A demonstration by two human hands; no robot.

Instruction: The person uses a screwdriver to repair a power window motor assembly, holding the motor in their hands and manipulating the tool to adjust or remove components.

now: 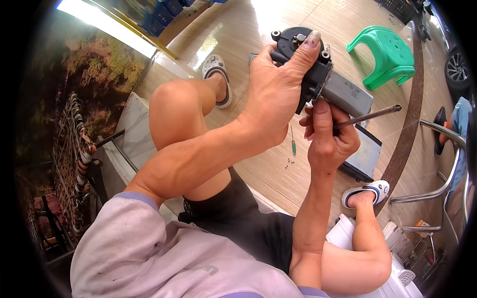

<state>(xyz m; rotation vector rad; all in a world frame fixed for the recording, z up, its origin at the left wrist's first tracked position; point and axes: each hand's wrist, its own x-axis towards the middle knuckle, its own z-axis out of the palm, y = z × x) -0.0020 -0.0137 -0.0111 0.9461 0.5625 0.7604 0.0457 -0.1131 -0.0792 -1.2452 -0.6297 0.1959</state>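
My left hand (276, 84) is closed around an electric gear motor, its thumb lying over the round black gear housing (293, 40). From the housing a silver-grey motor can (348, 93) sticks out to the right. Beneath the joint of housing and can is my right hand (330, 131), thumb and fingers pinched close against it. Whatever lies between those fingertips is too small to make out. A screwdriver's metal shaft (375, 115) is held in the right hand too, its tip pointing right, away from the motor. The fingers hide its other end.
A green-handled screwdriver (293, 147) and several small screws (289, 162) lie on the tiled floor below. A dark-edged tray (365, 154) rests near my right foot. Green stacked stools (387, 52) stand far right, with a metal chair frame (449, 184) and a person's leg (461, 124) nearer.
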